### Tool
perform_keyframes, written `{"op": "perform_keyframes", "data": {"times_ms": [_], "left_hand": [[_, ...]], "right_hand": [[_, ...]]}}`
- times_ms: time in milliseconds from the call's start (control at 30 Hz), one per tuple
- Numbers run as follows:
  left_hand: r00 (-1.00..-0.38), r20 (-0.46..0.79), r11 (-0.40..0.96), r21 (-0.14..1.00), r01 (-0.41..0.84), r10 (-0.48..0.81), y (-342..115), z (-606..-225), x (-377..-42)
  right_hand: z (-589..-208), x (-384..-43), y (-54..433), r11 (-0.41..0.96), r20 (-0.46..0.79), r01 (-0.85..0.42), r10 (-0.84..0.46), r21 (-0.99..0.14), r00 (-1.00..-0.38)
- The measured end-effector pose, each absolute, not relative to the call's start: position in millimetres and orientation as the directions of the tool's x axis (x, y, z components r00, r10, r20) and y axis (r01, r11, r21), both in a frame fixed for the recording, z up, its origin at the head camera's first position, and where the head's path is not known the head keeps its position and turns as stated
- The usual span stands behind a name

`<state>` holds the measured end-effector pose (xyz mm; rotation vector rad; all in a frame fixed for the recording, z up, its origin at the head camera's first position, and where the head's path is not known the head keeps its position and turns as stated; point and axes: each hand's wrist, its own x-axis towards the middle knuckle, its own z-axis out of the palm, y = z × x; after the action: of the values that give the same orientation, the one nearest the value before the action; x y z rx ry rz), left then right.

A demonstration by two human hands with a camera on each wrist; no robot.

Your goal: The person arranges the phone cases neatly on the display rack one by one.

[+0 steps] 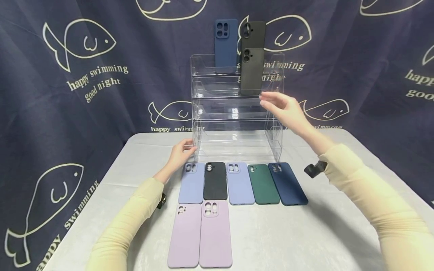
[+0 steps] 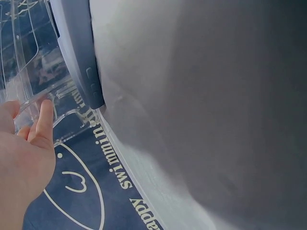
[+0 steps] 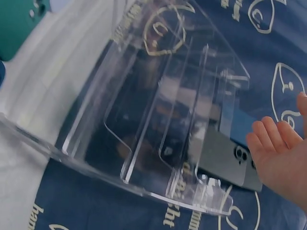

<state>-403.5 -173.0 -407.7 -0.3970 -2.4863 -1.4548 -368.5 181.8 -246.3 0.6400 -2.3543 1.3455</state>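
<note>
A clear tiered display rack (image 1: 237, 130) stands at the back of the table. My left hand (image 1: 181, 152) pinches its lower left side edge; in the left wrist view that hand (image 2: 29, 153) has the clear panel between thumb and fingers. My right hand (image 1: 283, 109) holds nothing, its fingers lightly bent beside the front black phone case (image 1: 251, 75). That case stands on the second tier, partly covering another black phone case (image 1: 255, 34) on the top tier. To their left, a blue phone case (image 1: 226, 47) stands upright on the top tier. The right wrist view shows relaxed fingers (image 3: 271, 136) near the cases.
Before the rack lie a row of phone cases: light blue (image 1: 191, 186), black (image 1: 215, 184), another light blue (image 1: 240, 186), green (image 1: 263, 184) and dark blue (image 1: 288, 184). Two lilac cases (image 1: 184, 239) lie nearer. A fish-patterned navy curtain (image 1: 112, 113) hangs behind the table (image 1: 271, 241).
</note>
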Motion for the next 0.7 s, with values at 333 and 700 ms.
{"op": "perform_keyframes", "data": {"times_ms": [333,700], "left_hand": [[-0.937,0.33,0.468,0.813,0.346,0.119,-172,-407,-404],[-0.935,0.335,0.48,0.805,0.35,0.119,-171,-405,-402]], "right_hand": [[-277,-343,164,0.37,0.457,-0.543,-0.298,-0.754,-0.838],[-303,-322,148,0.364,0.451,-0.582,-0.387,-0.727,-0.805]]}}
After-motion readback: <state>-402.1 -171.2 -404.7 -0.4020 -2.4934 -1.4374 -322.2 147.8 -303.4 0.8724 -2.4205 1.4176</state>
